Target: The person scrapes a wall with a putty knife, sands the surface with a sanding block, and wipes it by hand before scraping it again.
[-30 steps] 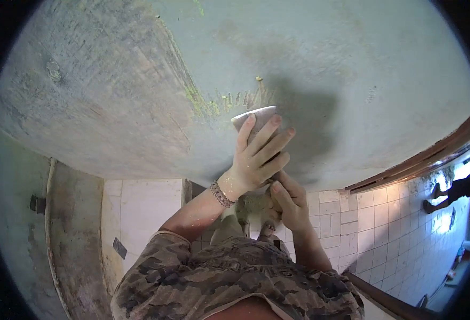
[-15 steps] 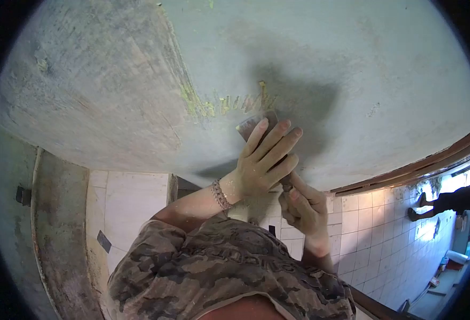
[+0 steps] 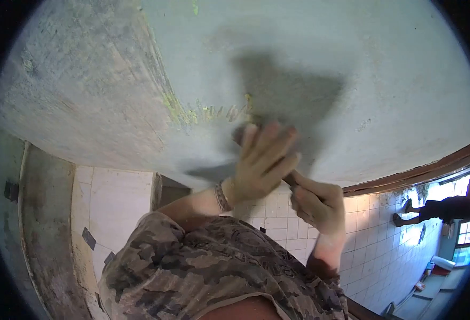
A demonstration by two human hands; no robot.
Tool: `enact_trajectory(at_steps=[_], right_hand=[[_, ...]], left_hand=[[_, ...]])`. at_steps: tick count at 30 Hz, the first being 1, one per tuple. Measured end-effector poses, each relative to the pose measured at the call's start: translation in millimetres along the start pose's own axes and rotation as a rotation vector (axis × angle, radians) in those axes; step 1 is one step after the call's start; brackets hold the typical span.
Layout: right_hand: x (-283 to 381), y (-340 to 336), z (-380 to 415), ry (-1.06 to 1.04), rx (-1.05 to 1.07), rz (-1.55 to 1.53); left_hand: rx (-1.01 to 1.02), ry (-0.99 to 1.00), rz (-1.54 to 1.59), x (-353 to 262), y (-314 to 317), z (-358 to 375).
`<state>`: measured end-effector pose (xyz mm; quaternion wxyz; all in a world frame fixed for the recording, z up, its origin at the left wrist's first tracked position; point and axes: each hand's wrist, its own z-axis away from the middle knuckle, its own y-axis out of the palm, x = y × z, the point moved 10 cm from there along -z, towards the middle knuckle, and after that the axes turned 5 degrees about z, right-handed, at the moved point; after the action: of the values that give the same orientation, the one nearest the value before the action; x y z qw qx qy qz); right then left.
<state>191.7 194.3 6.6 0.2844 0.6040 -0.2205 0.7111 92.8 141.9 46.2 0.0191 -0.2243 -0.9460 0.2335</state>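
Note:
A scraper with a broad blade [image 3: 238, 134] lies against the pale green wall [image 3: 299, 32], just below a row of short scratches with yellowish paint showing [image 3: 221, 113]. My left hand [image 3: 261, 166], with a braided bracelet on the wrist, rests over the blade, its fingers stretched out and slightly spread. Motion blurs those fingertips and most of the blade is hidden under them. Lower right, my right hand [image 3: 320, 205] is closed around the scraper's handle [image 3: 293, 178]. A dark shadow falls on the wall above both hands.
Left of the scratches is a rough grey patch of wall [image 3: 85, 80]. White tiles [image 3: 373, 229] cover a surface at lower right. Another person [image 3: 443, 209] stands at the far right near a window [image 3: 467, 234]. A dark wooden edge [image 3: 411, 176] runs along the right.
The view has shifted, so the wall marks appear further left. My right hand has moved right in view with the handle. My left fingers stay over the blade, now blurred.

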Motion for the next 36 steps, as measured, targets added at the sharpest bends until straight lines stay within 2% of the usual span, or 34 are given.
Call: enact_trajectory(at_steps=[2, 3, 5, 9, 11, 12, 14, 16, 18, 21, 23, 26, 27, 28, 30, 31, 32, 33, 36], right_hand=[[6.2, 19.4, -7.8, -0.099, 0.037, -0.023], [5.5, 16.2, -5.0, -0.105, 0.042, -0.030], [1.4, -0.6, 3.8, -0.050, -0.033, 0.062], [4.8, 2.5, 7.5, 0.070, -0.105, 0.048], [17.8, 20.1, 3.0, -0.038, -0.068, 0.057], [17.6, 15.8, 5.5, -0.043, -0.067, 0.055], [6.0, 3.5, 14.8, 0.041, -0.071, 0.031], [1.8, 8.1, 6.6, 0.058, -0.093, -0.020], [22.0, 36.9, -7.4, -0.121, -0.017, 0.067], [16.0, 37.0, 0.7, -0.141, -0.037, 0.101], [9.0, 28.1, 8.2, -0.082, -0.036, 0.032], [8.3, 44.3, 2.9, -0.005, -0.027, 0.016], [15.7, 56.1, -0.1, -0.087, -0.020, 0.041], [23.3, 63.5, -1.0, -0.175, -0.016, 0.061], [17.2, 52.9, 9.2, -0.188, -0.003, 0.041], [3.6, 44.3, 14.1, -0.115, -0.001, -0.054], [-6.8, 40.5, 13.3, -0.044, 0.007, -0.141], [-4.2, 46.1, 8.1, -0.146, 0.004, -0.050], [-4.1, 68.1, 7.4, -0.166, 0.003, -0.151]], left_hand=[[-0.257, -0.102, -0.110, 10.2, -34.7, -3.8], [-0.253, -0.095, -0.116, 10.4, -36.0, -2.5], [0.041, -0.013, 0.001, 5.2, -10.5, -1.1], [-0.036, -0.040, -0.021, 7.2, -8.8, 2.1], [-0.151, -0.027, -0.115, 16.3, -27.2, 2.6], [-0.150, -0.023, -0.117, 14.4, -25.7, 2.1], [0.051, 0.085, -0.045, -1.0, -4.1, 3.8], [-0.008, 0.028, -0.047, 12.0, -15.5, 4.0], [-0.053, -0.027, -0.024, 21.7, -28.3, 4.4], [-0.089, -0.023, -0.016, 25.0, -44.5, 4.3], [0.028, 0.033, -0.001, 7.8, -16.0, 8.5], [-0.055, -0.038, 0.028, 30.6, -43.9, 5.9], [-0.121, -0.041, -0.055, 37.6, -58.2, 6.9], [-0.114, -0.035, -0.056, 35.0, -58.3, 6.4], [0.000, -0.009, 0.112, 22.5, -45.7, 5.7], [0.044, -0.014, 0.129, 15.2, -34.8, 8.8], [0.031, -0.009, 0.125, 19.4, -34.3, 8.8], [0.006, 0.026, 0.076, 21.8, -37.1, 9.5], [0.025, 0.044, 0.005, 26.9, -49.1, 11.0]])
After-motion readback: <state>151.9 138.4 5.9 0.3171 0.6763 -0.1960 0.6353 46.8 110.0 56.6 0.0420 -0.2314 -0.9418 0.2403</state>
